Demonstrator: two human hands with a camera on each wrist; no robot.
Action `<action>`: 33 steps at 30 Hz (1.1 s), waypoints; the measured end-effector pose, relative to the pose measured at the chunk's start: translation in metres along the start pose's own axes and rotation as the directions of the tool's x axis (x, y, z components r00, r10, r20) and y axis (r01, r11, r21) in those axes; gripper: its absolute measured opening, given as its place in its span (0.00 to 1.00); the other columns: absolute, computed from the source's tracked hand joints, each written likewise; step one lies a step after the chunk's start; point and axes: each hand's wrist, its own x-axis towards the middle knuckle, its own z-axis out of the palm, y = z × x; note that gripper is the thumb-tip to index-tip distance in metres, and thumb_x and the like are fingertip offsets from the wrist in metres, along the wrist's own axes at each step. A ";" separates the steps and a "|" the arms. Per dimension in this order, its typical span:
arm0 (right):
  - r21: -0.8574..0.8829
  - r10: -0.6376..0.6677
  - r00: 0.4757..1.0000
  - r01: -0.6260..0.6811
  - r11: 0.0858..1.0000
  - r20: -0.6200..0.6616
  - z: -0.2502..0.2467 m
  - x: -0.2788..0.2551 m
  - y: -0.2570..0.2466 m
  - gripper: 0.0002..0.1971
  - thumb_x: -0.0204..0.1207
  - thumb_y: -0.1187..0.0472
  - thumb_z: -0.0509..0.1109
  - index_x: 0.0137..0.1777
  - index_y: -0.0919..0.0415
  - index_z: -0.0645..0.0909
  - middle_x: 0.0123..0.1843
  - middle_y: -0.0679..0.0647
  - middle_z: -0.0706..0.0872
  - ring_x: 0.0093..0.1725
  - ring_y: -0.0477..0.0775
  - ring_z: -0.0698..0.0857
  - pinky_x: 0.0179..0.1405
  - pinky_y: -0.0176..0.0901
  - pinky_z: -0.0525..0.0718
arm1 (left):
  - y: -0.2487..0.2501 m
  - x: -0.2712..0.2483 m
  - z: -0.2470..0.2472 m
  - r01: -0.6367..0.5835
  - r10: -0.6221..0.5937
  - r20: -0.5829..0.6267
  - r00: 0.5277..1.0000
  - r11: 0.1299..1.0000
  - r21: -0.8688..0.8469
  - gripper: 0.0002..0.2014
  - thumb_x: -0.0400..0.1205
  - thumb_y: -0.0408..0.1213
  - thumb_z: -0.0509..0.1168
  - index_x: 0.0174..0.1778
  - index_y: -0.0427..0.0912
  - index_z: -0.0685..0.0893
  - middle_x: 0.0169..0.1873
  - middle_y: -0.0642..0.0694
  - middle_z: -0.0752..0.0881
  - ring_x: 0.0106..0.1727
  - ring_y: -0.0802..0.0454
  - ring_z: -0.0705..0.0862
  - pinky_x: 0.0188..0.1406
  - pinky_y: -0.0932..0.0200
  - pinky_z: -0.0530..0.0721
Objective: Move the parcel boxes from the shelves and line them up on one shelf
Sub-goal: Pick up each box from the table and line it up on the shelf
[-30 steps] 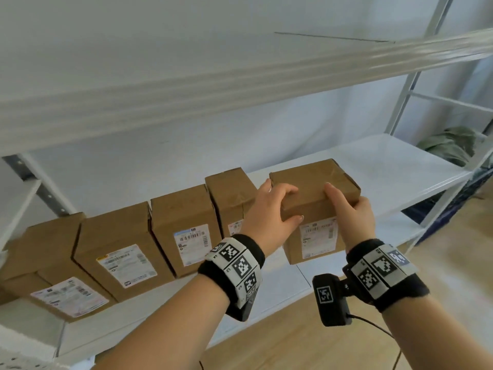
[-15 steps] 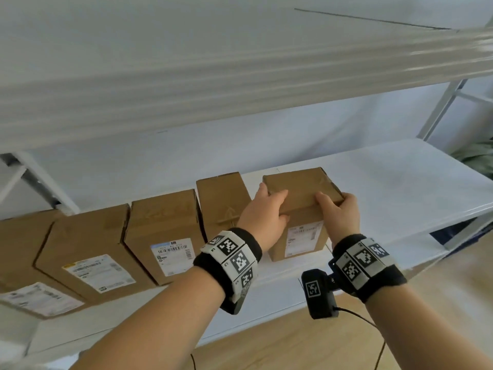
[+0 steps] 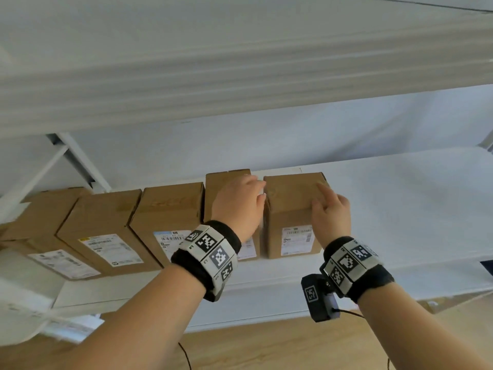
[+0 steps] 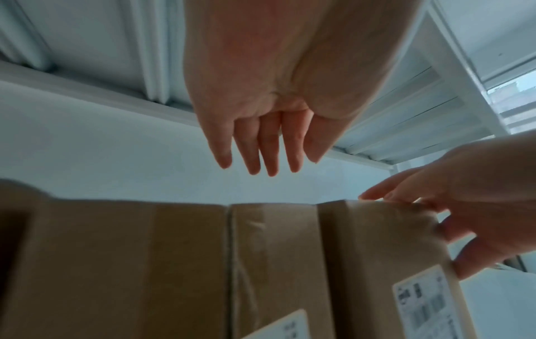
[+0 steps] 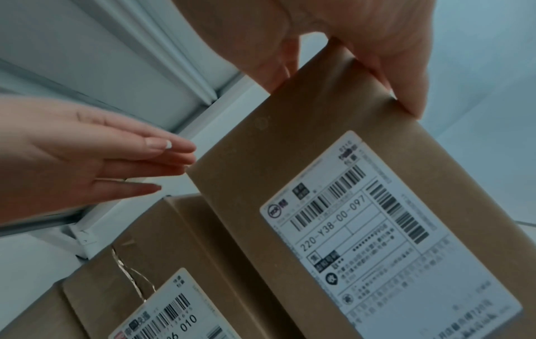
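The rightmost parcel box (image 3: 292,209) is standing upright on the white shelf (image 3: 400,209), just beside the next box (image 3: 224,180) at the end of a five-box row. The right hand (image 3: 330,212) is gripping its top right corner, thumb on the front edge. The left hand (image 3: 240,204) is hovering above the boxes, fingers straight and close together, holding nothing.
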 end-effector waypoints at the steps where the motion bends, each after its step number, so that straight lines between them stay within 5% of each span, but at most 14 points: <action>1: -0.007 -0.006 1.000 0.006 1.000 0.005 0.001 0.001 0.000 0.20 0.83 0.61 0.56 0.74 0.51 0.72 0.70 0.58 0.69 0.52 0.46 0.70 0.58 0.30 0.64 | -0.005 -0.001 0.001 0.013 -0.013 0.008 1.000 0.999 0.045 0.19 0.87 0.42 0.52 0.75 0.47 0.72 0.75 0.49 0.71 0.77 0.51 0.67 0.75 0.55 0.63; 7: -0.017 -0.012 0.999 0.012 1.000 0.035 0.008 0.003 0.002 0.19 0.84 0.60 0.55 0.73 0.53 0.73 0.70 0.59 0.69 0.57 0.50 0.73 0.60 0.31 0.63 | -0.021 -0.008 0.012 0.087 -0.101 0.087 0.991 0.984 0.152 0.23 0.88 0.46 0.46 0.80 0.47 0.64 0.81 0.49 0.62 0.82 0.50 0.54 0.81 0.47 0.51; 14: -0.022 -0.031 0.998 0.032 0.999 0.054 0.014 0.001 0.003 0.20 0.84 0.59 0.55 0.74 0.53 0.72 0.69 0.59 0.69 0.57 0.48 0.72 0.61 0.31 0.62 | -0.025 -0.013 0.026 0.084 -0.104 0.124 0.987 0.985 0.152 0.23 0.88 0.47 0.45 0.80 0.48 0.63 0.81 0.48 0.61 0.82 0.49 0.55 0.81 0.45 0.54; 19: -0.040 -0.027 0.999 0.028 0.999 0.025 0.018 0.001 0.006 0.20 0.83 0.58 0.54 0.74 0.52 0.72 0.69 0.58 0.68 0.64 0.55 0.75 0.62 0.33 0.64 | -0.026 -0.016 0.029 0.091 -0.106 0.109 0.988 0.987 0.133 0.23 0.88 0.47 0.45 0.80 0.49 0.63 0.82 0.49 0.59 0.83 0.50 0.53 0.81 0.46 0.49; 33: -0.036 -0.008 1.000 0.008 0.999 -0.009 0.019 0.000 0.005 0.19 0.82 0.56 0.56 0.71 0.48 0.74 0.67 0.55 0.69 0.55 0.54 0.79 0.59 0.40 0.71 | -0.027 -0.013 0.030 0.092 -0.098 0.063 0.993 0.991 0.101 0.22 0.87 0.46 0.48 0.78 0.49 0.67 0.79 0.49 0.65 0.81 0.50 0.58 0.81 0.45 0.54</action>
